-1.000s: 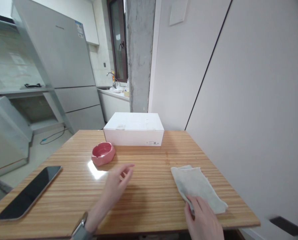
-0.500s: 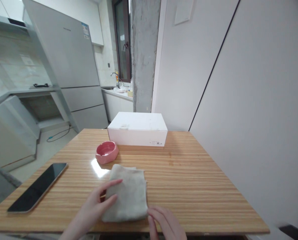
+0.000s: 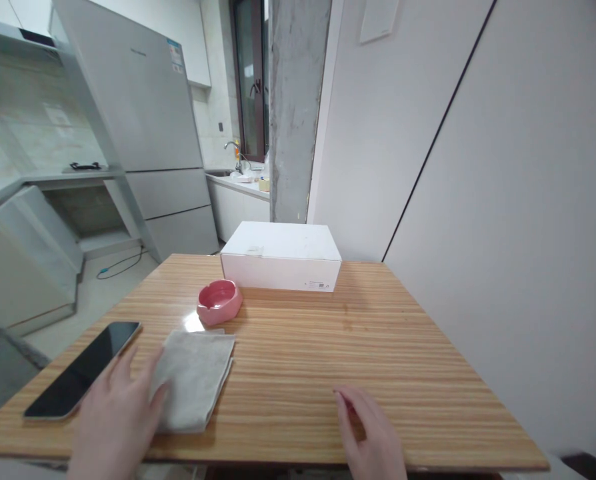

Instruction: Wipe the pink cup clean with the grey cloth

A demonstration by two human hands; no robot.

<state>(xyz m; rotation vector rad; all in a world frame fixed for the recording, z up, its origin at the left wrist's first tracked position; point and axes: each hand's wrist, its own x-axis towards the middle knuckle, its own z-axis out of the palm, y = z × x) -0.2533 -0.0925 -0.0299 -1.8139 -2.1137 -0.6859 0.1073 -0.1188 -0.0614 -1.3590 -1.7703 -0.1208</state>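
Observation:
A folded grey cloth (image 3: 198, 377) lies flat on the wooden table (image 3: 303, 360), left of the middle. My left hand (image 3: 115, 417) rests on the cloth's near left part with its fingers stretched out flat. My right hand (image 3: 371, 437) is at the table's near edge, apart from the cloth, fingers loosely curled and holding nothing. A black phone (image 3: 83, 368) lies just left of my left hand. A pink ashtray (image 3: 219, 301) stands just behind the cloth.
A white box (image 3: 283, 257) sits at the table's far edge against a concrete pillar. A white wall runs along the right side. A fridge and kitchen counters stand beyond the table on the left.
The cloth has slid from the right side of the table to the left. My left hand moved left with it; my right hand let go and stayed behind on the right.

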